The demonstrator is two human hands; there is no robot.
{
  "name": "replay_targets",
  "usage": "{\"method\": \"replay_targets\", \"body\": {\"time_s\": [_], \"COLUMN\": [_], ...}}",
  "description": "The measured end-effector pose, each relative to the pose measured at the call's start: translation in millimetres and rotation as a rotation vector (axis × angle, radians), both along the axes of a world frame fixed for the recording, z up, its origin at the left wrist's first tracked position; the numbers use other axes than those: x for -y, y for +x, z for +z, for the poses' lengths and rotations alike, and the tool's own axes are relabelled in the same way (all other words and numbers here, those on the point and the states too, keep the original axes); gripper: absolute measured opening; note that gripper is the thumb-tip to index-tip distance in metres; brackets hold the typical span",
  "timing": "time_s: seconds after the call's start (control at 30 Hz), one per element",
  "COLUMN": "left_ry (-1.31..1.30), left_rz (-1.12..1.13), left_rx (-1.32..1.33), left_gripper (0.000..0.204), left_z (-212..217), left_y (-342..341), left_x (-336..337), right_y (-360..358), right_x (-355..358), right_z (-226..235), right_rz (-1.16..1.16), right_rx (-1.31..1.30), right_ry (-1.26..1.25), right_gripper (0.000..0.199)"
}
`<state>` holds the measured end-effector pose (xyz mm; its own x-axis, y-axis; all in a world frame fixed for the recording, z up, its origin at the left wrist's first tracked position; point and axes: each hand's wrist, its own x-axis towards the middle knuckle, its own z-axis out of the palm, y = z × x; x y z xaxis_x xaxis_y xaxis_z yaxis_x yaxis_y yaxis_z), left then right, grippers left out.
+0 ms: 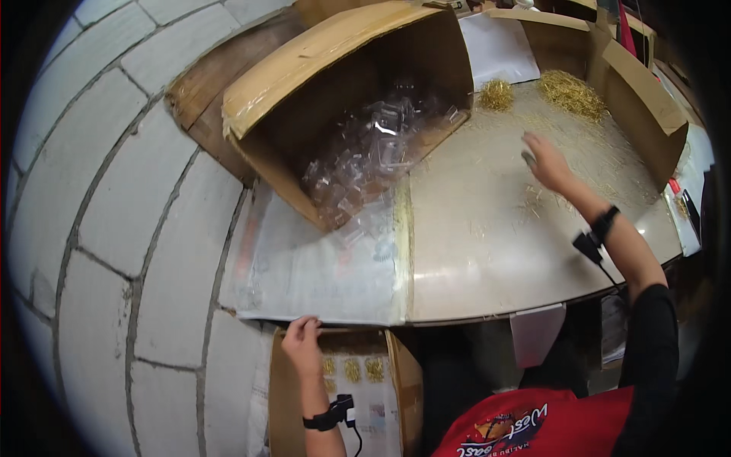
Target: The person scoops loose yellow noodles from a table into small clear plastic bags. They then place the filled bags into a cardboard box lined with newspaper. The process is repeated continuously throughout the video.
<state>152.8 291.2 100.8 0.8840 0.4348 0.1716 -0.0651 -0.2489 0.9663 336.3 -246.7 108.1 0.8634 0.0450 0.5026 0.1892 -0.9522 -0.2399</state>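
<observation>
My left hand [304, 346] is at the table's front edge, over an open cardboard box [406, 381] below it. Its fingers are bent together, and I cannot make out whether anything is between them. Inside that box lie several small clusters of gold-coloured pin-like pieces [352, 371] on a pale sheet. My right hand [547, 161] reaches over the tabletop [472, 236], fingers stretched out and nothing visible in them; something dark covers its thumb tip. Beyond it sit a small heap [496, 95] and a larger pile [572, 96] of thin gold pieces.
A large cardboard box [304, 57] lies on its side at the back left, with many clear plastic cases [381, 141] spilling toward its opening. Cardboard walls [643, 114] border the table's right and back. A white sheet [499, 49] stands behind the small heap. Loose gold pieces [533, 198] are scattered about.
</observation>
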Motion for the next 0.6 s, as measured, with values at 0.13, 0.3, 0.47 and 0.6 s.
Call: {"method": "replay_targets", "body": {"time_s": [0.13,0.3,0.47,0.6], "left_ry": [0.442,1.091,1.156,1.177], "left_rz": [-0.211,-0.256,-0.376,-0.251], "left_rx": [0.124,0.218,0.176,0.414], "left_gripper": [0.021,0.042,0.038,0.032], "left_z": [20,34,17,28], "left_y": [101,181,209,176], "left_x": [75,114,133,149], "right_y": [116,179,171,88], "right_x": [52,-29,-40,-36], "right_z": [-26,-14,-15,-22], "right_rz": [-0.51,-0.615,-0.407,-0.058], "right_rx": [-0.268,-0.579,-0.744,-0.685], "right_ry": [0.057,0.143,-0.099,-0.204], "right_gripper": [0.055,0.07,0.072,0.068]}}
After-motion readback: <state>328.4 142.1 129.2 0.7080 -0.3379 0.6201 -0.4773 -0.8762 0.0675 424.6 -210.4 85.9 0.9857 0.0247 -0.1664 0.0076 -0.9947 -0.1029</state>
